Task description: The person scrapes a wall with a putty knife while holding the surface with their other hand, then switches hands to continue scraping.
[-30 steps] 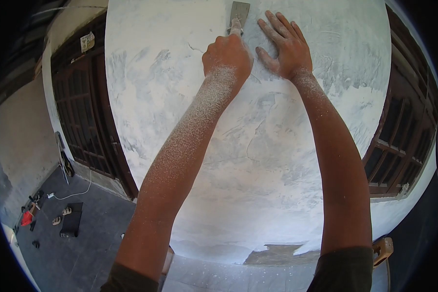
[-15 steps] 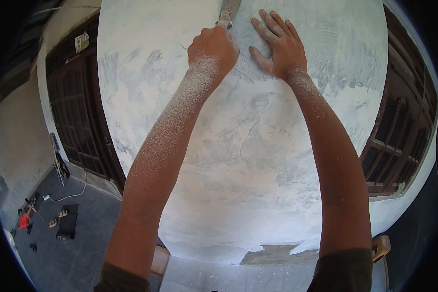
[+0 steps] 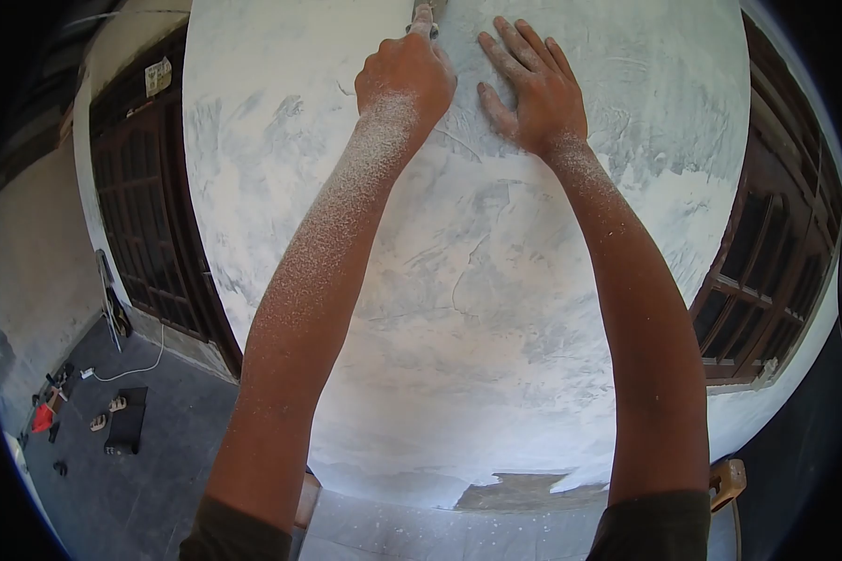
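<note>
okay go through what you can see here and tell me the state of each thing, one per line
left hand: fisted on the scraper handle, dusted white
scraper: held against the wall, blade mostly out of frame
right hand: open, flat on the wall
wall: patchy white, cracked
doors: shut

The wall [image 3: 477, 280] fills the middle, with a door [image 3: 150, 215] to its left and a window [image 3: 776, 271] to its right. High on the wall, the left hand [image 3: 404, 79] grips a scraper [image 3: 425, 13] at the top edge; the right hand [image 3: 531, 84] lies flat on the wall just beside it. Below left, on the floor [image 3: 150, 477], lie a cable [image 3: 131, 366], sandals [image 3: 108, 413] and a mat [image 3: 124, 424]
</note>
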The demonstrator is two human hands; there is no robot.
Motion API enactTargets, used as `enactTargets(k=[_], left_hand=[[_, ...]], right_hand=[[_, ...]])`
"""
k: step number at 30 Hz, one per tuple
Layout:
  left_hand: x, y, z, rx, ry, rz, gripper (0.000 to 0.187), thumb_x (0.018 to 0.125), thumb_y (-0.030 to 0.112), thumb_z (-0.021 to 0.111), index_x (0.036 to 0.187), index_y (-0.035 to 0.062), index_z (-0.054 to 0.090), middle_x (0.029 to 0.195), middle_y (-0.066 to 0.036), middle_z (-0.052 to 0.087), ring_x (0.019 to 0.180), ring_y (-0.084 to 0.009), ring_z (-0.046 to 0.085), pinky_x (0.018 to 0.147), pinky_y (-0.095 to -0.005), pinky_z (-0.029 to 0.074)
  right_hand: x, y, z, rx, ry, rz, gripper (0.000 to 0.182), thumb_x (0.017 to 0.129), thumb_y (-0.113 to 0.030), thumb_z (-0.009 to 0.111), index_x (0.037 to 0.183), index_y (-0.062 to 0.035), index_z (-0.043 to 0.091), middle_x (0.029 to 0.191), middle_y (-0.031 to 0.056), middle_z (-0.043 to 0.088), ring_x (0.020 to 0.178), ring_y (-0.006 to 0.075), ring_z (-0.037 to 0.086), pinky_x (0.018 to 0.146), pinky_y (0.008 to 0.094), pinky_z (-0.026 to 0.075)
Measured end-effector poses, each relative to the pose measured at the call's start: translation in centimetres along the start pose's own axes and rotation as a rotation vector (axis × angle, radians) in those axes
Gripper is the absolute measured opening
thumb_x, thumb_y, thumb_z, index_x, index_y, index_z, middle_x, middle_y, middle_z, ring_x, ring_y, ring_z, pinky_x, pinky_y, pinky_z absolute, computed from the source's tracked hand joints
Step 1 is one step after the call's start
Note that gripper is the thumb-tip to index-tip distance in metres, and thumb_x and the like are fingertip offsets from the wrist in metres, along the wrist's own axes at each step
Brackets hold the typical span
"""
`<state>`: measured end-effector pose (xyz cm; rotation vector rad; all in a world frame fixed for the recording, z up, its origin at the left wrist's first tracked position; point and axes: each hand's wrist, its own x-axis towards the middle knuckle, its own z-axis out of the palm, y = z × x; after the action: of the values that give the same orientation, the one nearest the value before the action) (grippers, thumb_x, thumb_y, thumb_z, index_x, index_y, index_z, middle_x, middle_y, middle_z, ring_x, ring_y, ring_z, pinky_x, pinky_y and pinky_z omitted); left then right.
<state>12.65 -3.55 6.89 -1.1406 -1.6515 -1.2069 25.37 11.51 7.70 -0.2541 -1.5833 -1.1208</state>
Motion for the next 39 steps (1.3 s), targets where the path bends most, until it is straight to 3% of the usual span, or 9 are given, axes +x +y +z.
enactTargets(k=[15, 19, 24, 27, 28, 33, 34, 37, 39], left_hand=[[-0.4, -0.2, -0.3, 0.075, 0.068, 0.068, 0.053, 0.101, 0.023, 0.050, 0.153, 0.0104, 0.046, 0.099, -0.021, 0.074, 0.096, -0.0371, 0.074, 0.088, -0.0479, 0.059], [-2.7, -0.9, 0.5, 0.062, -0.041, -0.002, 0.053, 0.101, 0.023, 0.052, 0.152, 0.0117, 0.048, 0.105, -0.023, 0.073, 0.100, -0.0373, 0.073, 0.087, -0.0486, 0.059], [4.9, -0.3, -0.8, 0.037, -0.033, -0.010, 0.050, 0.098, 0.024, 0.055, 0.146, 0.0093, 0.053, 0.111, -0.023, 0.072, 0.106, -0.0381, 0.071, 0.091, -0.0495, 0.059], [0.1, -0.4, -1.3, 0.021, -0.009, 0.040, 0.052, 0.099, 0.023, 0.054, 0.148, 0.0094, 0.051, 0.111, -0.024, 0.072, 0.107, -0.0387, 0.071, 0.092, -0.0489, 0.058], [-1.8, -0.6, -0.2, -0.002, 0.012, -0.029, 0.053, 0.098, 0.026, 0.056, 0.151, 0.0188, 0.051, 0.112, -0.027, 0.071, 0.107, -0.0423, 0.070, 0.096, -0.0526, 0.056], [0.3, -1.0, 0.4, -0.002, 0.061, 0.029, 0.051, 0.099, 0.027, 0.054, 0.149, 0.0166, 0.052, 0.107, -0.026, 0.072, 0.103, -0.0434, 0.071, 0.093, -0.0523, 0.057], [2.1, -1.0, 0.0, 0.057, 0.072, 0.089, 0.054, 0.098, 0.023, 0.057, 0.149, 0.0098, 0.052, 0.103, -0.022, 0.074, 0.097, -0.0361, 0.074, 0.085, -0.0459, 0.061], [2.8, -0.6, -0.2, 0.057, -0.005, 0.074, 0.055, 0.097, 0.024, 0.058, 0.149, 0.0072, 0.052, 0.105, -0.022, 0.073, 0.100, -0.0358, 0.074, 0.086, -0.0453, 0.061], [-1.3, 0.2, -0.7, 0.053, -0.019, 0.057, 0.057, 0.097, 0.022, 0.057, 0.151, 0.0064, 0.048, 0.106, -0.023, 0.072, 0.103, -0.0360, 0.073, 0.088, -0.0449, 0.060]], right_hand=[[0.1, 0.1, 0.1, 0.022, 0.017, 0.012, 0.062, 0.093, -0.041, 0.065, 0.152, -0.0301, 0.049, 0.162, -0.0010, 0.041, 0.151, 0.0199, 0.034, 0.127, 0.0423, 0.023], [0.0, -0.1, 0.1, 0.020, 0.003, 0.021, 0.062, 0.093, -0.042, 0.065, 0.151, -0.0294, 0.050, 0.162, -0.0006, 0.042, 0.151, 0.0202, 0.035, 0.127, 0.0427, 0.023], [0.3, -0.6, -0.4, 0.018, -0.013, 0.052, 0.061, 0.092, -0.041, 0.067, 0.150, -0.0284, 0.052, 0.161, 0.0002, 0.043, 0.151, 0.0212, 0.036, 0.127, 0.0432, 0.024], [-0.1, -0.1, -0.1, 0.019, 0.009, 0.030, 0.061, 0.091, -0.041, 0.067, 0.149, -0.0280, 0.053, 0.160, 0.0005, 0.044, 0.150, 0.0213, 0.037, 0.127, 0.0432, 0.024], [0.0, -0.1, 0.1, 0.025, 0.034, 0.011, 0.061, 0.091, -0.041, 0.067, 0.149, -0.0278, 0.054, 0.160, 0.0006, 0.044, 0.150, 0.0211, 0.037, 0.126, 0.0432, 0.025], [0.1, 0.0, -0.1, 0.018, 0.033, 0.010, 0.060, 0.092, -0.040, 0.066, 0.149, -0.0274, 0.054, 0.159, 0.0006, 0.046, 0.150, 0.0211, 0.038, 0.126, 0.0432, 0.025], [0.1, 0.0, -0.1, 0.021, 0.036, -0.001, 0.059, 0.092, -0.040, 0.066, 0.149, -0.0273, 0.055, 0.159, 0.0005, 0.046, 0.150, 0.0210, 0.038, 0.126, 0.0430, 0.025], [0.0, 0.2, 0.1, 0.012, 0.049, -0.012, 0.059, 0.092, -0.040, 0.066, 0.148, -0.0278, 0.055, 0.159, 0.0001, 0.046, 0.149, 0.0205, 0.038, 0.126, 0.0424, 0.025], [0.1, 0.0, 0.1, 0.037, 0.050, -0.011, 0.059, 0.092, -0.040, 0.066, 0.148, -0.0280, 0.055, 0.159, 0.0001, 0.046, 0.149, 0.0204, 0.038, 0.126, 0.0425, 0.025]])
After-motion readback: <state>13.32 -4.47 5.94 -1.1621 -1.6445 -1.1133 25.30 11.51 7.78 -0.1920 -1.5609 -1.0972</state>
